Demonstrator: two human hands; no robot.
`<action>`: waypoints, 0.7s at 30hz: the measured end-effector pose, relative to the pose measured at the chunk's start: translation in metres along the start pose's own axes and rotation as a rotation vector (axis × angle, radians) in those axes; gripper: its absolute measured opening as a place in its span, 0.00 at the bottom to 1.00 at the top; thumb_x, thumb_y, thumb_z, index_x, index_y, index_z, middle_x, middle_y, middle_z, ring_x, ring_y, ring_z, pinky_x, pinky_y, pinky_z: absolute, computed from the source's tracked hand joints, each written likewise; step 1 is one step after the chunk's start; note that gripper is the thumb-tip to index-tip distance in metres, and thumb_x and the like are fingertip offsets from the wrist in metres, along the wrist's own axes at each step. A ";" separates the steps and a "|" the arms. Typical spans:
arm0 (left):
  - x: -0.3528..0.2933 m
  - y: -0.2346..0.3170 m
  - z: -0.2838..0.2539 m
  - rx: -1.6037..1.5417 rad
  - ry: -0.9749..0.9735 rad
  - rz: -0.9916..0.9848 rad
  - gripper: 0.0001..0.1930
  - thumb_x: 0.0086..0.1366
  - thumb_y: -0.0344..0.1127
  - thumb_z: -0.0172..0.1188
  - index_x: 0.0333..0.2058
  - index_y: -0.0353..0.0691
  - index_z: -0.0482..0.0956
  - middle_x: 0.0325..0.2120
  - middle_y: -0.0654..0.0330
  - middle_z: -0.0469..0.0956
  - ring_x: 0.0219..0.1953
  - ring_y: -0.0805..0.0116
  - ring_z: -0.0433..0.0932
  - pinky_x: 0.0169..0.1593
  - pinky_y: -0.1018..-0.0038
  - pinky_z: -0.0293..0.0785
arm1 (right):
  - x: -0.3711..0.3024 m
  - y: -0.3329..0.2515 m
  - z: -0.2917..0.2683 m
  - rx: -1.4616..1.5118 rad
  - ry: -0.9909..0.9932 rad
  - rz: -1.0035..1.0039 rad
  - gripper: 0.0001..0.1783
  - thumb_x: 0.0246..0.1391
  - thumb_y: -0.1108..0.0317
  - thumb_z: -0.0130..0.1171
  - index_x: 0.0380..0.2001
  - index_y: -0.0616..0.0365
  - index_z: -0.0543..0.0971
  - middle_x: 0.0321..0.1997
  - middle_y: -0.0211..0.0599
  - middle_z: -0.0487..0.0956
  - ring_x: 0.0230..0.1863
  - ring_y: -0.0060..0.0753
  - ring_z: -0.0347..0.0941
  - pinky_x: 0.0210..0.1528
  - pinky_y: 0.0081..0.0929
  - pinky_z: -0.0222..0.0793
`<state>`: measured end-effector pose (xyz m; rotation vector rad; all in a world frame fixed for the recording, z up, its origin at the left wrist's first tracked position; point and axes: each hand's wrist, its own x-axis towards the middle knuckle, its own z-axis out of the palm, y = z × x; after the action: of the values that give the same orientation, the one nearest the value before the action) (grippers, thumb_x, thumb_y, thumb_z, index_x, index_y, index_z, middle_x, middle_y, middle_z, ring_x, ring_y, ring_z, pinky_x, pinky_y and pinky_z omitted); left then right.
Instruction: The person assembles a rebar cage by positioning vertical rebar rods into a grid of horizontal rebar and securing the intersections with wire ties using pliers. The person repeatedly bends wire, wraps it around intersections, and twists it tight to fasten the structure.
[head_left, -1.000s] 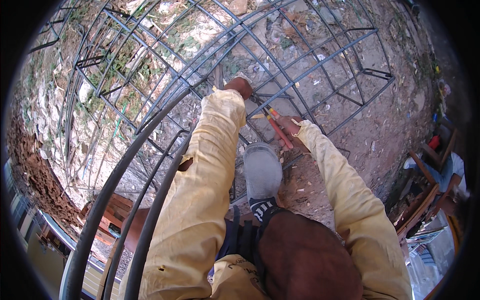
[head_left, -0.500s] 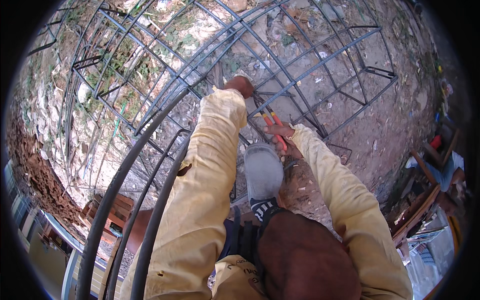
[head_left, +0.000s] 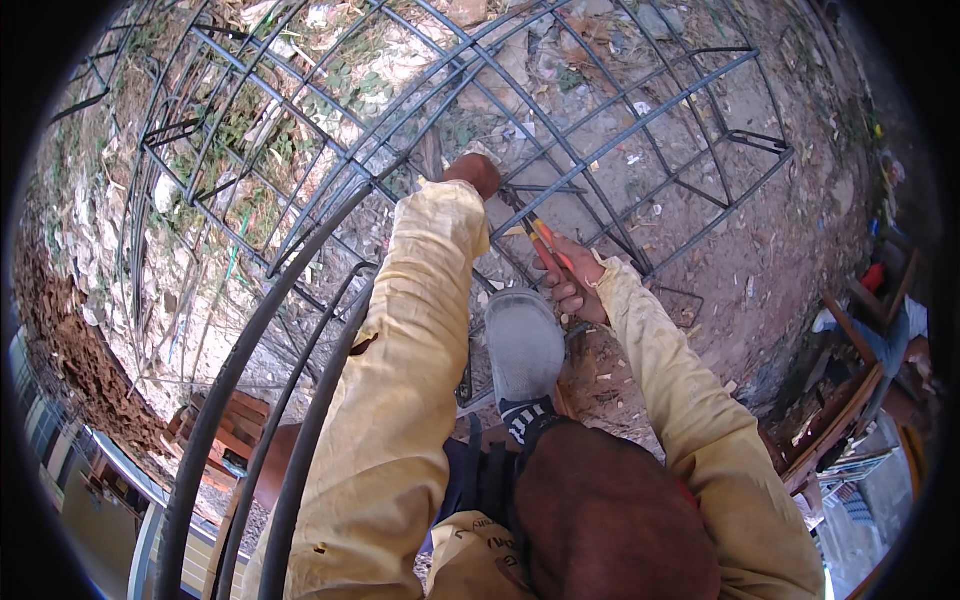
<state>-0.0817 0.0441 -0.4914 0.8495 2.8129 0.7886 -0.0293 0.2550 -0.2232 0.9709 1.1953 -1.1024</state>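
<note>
Red-and-yellow-handled pincers (head_left: 540,238) are in my right hand (head_left: 574,283), whose fingers wrap round the handles. Their dark jaws point up and left, at the bars beside my left hand (head_left: 474,176). That hand is closed at a crossing of the steel rebar cage (head_left: 590,165); its fingers are mostly hidden behind its back, and what they grip cannot be made out. The cage's bars cross in a grid over the ground ahead. My grey shoe (head_left: 524,345) stands just below the pincers, between my forearms.
Long thick dark bars (head_left: 225,375) curve up along my left arm. Bricks (head_left: 235,425) lie at the lower left, near a reddish earth bank (head_left: 85,350). Wooden pieces (head_left: 840,410) stand at the right. Rubble and scraps litter the ground (head_left: 720,280).
The pincers' handles have come together as my right hand closed round them. My left hand stays at nearly the same spot on the cage.
</note>
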 end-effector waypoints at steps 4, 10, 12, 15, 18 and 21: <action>0.002 0.002 -0.004 0.032 -0.109 -0.009 0.14 0.56 0.31 0.50 0.39 0.41 0.82 0.40 0.52 0.80 0.45 0.53 0.79 0.49 0.64 0.75 | -0.001 -0.005 -0.012 -0.108 0.004 -0.026 0.33 0.49 0.37 0.58 0.43 0.57 0.74 0.34 0.45 0.77 0.33 0.40 0.77 0.31 0.37 0.74; 0.010 0.013 -0.027 0.080 -0.630 -0.117 0.13 0.55 0.33 0.51 0.37 0.40 0.82 0.38 0.51 0.80 0.45 0.53 0.79 0.48 0.64 0.76 | 0.036 -0.015 -0.009 -0.826 0.135 -0.149 0.18 0.58 0.52 0.54 0.41 0.55 0.74 0.29 0.43 0.77 0.28 0.43 0.75 0.29 0.39 0.72; -0.001 0.001 -0.021 0.093 -0.574 -0.090 0.13 0.55 0.33 0.51 0.36 0.39 0.82 0.38 0.51 0.80 0.44 0.54 0.79 0.47 0.65 0.76 | 0.020 -0.015 0.007 -0.314 0.112 0.022 0.13 0.57 0.55 0.57 0.35 0.53 0.74 0.22 0.36 0.75 0.20 0.37 0.74 0.19 0.36 0.72; -0.010 -0.010 -0.012 0.119 -0.498 -0.035 0.12 0.55 0.33 0.52 0.35 0.39 0.82 0.37 0.51 0.80 0.42 0.54 0.79 0.46 0.65 0.76 | 0.011 -0.011 0.000 0.032 -0.140 0.066 0.17 0.56 0.54 0.59 0.37 0.52 0.68 0.22 0.33 0.73 0.13 0.25 0.67 0.13 0.30 0.67; 0.008 0.006 -0.021 0.140 -0.641 -0.029 0.12 0.54 0.33 0.52 0.34 0.39 0.82 0.35 0.52 0.80 0.40 0.54 0.79 0.45 0.65 0.76 | 0.007 -0.008 -0.016 -0.145 -0.141 -0.024 0.24 0.51 0.50 0.64 0.43 0.53 0.69 0.24 0.32 0.73 0.18 0.24 0.70 0.19 0.28 0.70; 0.022 0.018 -0.025 0.169 -0.704 -0.029 0.11 0.54 0.33 0.52 0.33 0.39 0.82 0.33 0.52 0.80 0.39 0.53 0.80 0.44 0.64 0.76 | 0.013 -0.003 -0.023 -0.797 0.271 -0.283 0.30 0.49 0.50 0.64 0.48 0.57 0.68 0.31 0.39 0.74 0.28 0.35 0.74 0.33 0.39 0.73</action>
<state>-0.0968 0.0573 -0.4594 0.8856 2.2632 0.1794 -0.0368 0.2752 -0.2389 0.3360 1.8377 -0.6007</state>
